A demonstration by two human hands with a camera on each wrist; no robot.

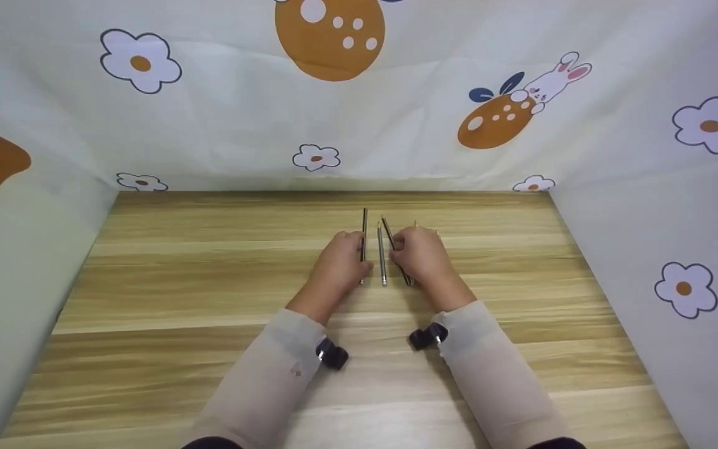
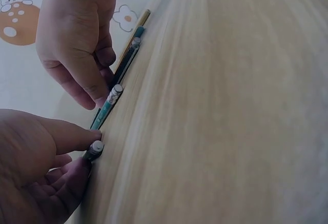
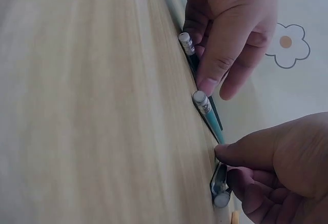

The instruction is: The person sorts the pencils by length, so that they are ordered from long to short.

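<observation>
Three pencils lie in a row on the wood-grain table (image 1: 209, 362). My left hand (image 1: 339, 262) pinches the leftmost, a black pencil (image 1: 364, 221), between thumb and fingers; its white eraser (image 2: 97, 146) faces me. Beside it, apart from both hands, rests a teal pencil (image 1: 381, 259) with a metal band and white eraser (image 3: 201, 97). With thumb and fingers, my right hand (image 1: 424, 252) grips a dark pencil (image 1: 386, 227) that slants toward the lower right. A second pencil end shows close by it. Pencil tips (image 1: 416, 223) poke out beyond the right hand, their shafts hidden under it.
A pale cloth wall (image 1: 222, 112) printed with flowers and oranges rises along the table's back edge, with similar cloth on the left (image 1: 16, 262) and right (image 1: 621, 187). Small dark wrist cameras (image 1: 333, 355) sit at both cuffs, low over the tabletop.
</observation>
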